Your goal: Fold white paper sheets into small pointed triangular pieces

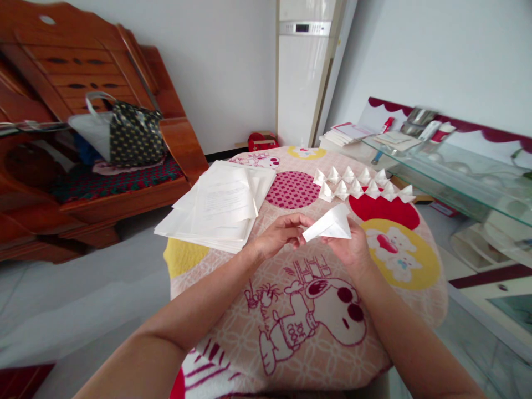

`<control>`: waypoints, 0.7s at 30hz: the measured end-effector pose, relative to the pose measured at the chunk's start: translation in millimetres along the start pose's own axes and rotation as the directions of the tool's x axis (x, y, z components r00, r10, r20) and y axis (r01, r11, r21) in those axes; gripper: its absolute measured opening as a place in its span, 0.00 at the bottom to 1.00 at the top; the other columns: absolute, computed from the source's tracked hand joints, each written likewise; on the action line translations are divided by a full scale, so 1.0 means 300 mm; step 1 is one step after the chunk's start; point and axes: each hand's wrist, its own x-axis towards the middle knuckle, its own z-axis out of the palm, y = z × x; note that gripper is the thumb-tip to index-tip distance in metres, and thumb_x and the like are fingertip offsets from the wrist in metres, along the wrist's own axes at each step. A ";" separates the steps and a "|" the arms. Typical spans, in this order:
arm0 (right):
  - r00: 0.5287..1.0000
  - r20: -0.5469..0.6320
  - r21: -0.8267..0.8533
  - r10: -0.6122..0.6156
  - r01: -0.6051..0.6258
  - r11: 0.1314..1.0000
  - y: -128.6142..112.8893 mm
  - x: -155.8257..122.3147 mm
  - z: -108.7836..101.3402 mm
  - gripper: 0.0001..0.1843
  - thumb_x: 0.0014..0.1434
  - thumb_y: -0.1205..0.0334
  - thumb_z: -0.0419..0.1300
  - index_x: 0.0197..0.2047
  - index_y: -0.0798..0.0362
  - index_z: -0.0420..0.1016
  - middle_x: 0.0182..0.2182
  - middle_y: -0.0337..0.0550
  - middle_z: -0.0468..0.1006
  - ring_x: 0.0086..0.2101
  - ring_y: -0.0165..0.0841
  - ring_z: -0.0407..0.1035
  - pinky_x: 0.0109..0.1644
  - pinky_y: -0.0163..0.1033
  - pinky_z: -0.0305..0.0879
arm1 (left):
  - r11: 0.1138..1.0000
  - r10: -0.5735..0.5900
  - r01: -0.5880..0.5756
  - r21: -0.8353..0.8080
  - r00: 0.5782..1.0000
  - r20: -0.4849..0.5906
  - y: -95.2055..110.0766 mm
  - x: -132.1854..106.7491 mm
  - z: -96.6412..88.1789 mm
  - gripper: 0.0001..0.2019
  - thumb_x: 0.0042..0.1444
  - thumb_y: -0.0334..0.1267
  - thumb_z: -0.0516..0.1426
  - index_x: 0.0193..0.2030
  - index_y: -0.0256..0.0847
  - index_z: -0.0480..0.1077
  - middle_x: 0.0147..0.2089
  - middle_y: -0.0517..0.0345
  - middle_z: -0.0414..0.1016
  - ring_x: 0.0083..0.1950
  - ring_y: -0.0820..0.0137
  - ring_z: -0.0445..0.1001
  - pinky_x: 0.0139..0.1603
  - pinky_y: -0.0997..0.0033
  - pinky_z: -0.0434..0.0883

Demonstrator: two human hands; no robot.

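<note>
Printed tablecloth (291, 263) nearest, the person's right hand (349, 241) gripping a folded white paper (332, 224) above it, left hand (286, 230) at its left tip, pinch unclear, paper stack (220, 208) leftward, folded paper pieces (357, 190) in rows beyond, glass shelf (465, 180) at right, bag (137, 133) on wooden bench (83, 52), tall white appliance (303, 83) behind.

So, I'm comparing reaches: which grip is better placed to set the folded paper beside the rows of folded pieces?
Probably the right grip: it holds the folded paper and sits closer to the rows of folded pieces. The left grip is farther off, nearer the paper stack.
</note>
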 end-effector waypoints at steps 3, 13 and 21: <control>1.000 -0.021 0.003 -0.007 0.008 1.000 0.008 -0.001 0.013 0.12 0.53 0.49 0.63 0.33 0.48 0.76 0.28 0.45 0.80 0.30 0.41 0.74 0.27 0.43 0.73 | 0.999 0.033 -0.032 -0.039 0.999 0.023 -0.010 0.003 0.009 0.17 0.47 0.37 0.72 0.43 0.36 0.77 0.33 0.58 0.78 0.32 0.74 0.75 0.30 0.77 0.72; 0.996 0.065 -0.089 0.067 -0.061 0.994 0.023 -0.006 0.019 0.13 0.49 0.51 0.67 0.34 0.51 0.79 0.24 0.41 0.80 0.22 0.35 0.71 0.22 0.39 0.69 | 0.972 0.142 -0.148 -0.183 0.989 -0.043 0.033 -0.010 -0.005 0.19 0.51 0.47 0.72 0.34 0.36 0.71 0.25 0.61 0.75 0.24 0.78 0.72 0.25 0.80 0.71; 0.963 -0.124 -0.425 -0.240 0.167 0.890 -0.028 -0.012 0.003 0.11 0.54 0.56 0.68 0.37 0.54 0.84 0.35 0.47 0.85 0.21 0.27 0.69 0.23 0.35 0.64 | 0.941 0.272 -0.258 0.218 0.961 -0.040 0.078 -0.014 -0.063 0.20 0.61 0.52 0.65 0.34 0.37 0.67 0.26 0.58 0.77 0.25 0.74 0.75 0.28 0.77 0.73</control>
